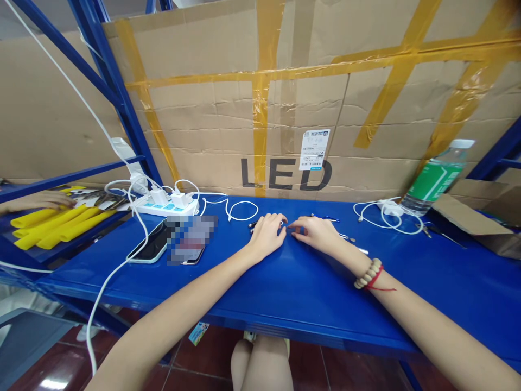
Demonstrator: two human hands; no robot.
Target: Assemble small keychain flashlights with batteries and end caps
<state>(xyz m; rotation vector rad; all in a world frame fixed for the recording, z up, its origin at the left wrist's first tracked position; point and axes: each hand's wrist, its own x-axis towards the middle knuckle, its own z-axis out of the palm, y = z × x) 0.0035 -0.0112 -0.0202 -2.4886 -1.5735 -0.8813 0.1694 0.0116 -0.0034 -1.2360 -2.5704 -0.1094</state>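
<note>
My left hand (267,234) rests low over the blue tabletop (264,293), fingers curved and thumb apart from the index finger. A small dark object (253,224) pokes out beside it, mostly covered. Facing it, my right hand (316,233) has loosely bent fingers, with a narrow gap between the two hands' fingertips. Nothing clear shows in either hand. Around the right hand lie a thin blue pen-like item (331,219), a small round coin-like piece (352,239) and a short white stick (362,251). A beaded bracelet (369,273) circles the right wrist.
To the left are two phones (148,244) (194,255) and a white power strip (166,207) with cables. A green-labelled bottle (437,179), a white cable (391,209) and an open carton (476,222) stand right. Another person's hand (44,201) touches yellow tubes (61,225).
</note>
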